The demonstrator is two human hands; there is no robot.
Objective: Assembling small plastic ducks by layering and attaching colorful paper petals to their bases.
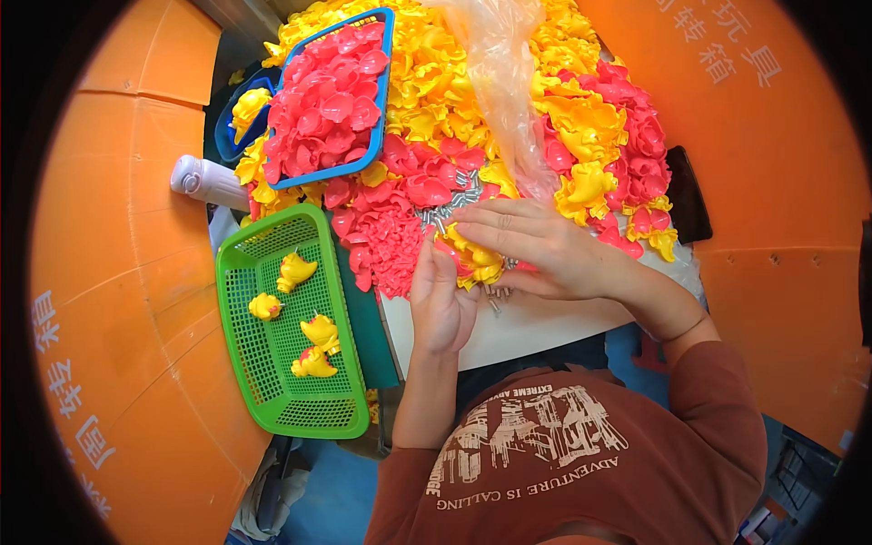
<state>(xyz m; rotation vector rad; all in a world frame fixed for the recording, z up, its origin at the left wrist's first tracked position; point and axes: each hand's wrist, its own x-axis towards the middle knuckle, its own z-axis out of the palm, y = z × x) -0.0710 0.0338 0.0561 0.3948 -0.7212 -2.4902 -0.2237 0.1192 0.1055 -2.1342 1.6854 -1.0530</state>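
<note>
A yellow plastic toy shell piece [478, 261] with some red inside is between my two hands, over the front of the work table. My right hand [554, 250] curls over it from the right, fingers pressed against its top and thumb below. At its left side, my left hand [442, 300] is closed with thumb and fingertips pinched together at the piece's edge. Whether a smaller part sits in that pinch is hidden. Just beyond my hands lie small silver metal cylinders [465, 191] and a heap of small pink parts [386, 238].
A green basket [238, 341] with several yellow toy figures stands at left. Behind it, a blue-rimmed basket [388, 91] holds pink shells. Yellow shells [427, 100] cover the far table under a clear plastic bag [500, 82]. A pale bottle [211, 182] and dark phone [690, 193] flank the piles.
</note>
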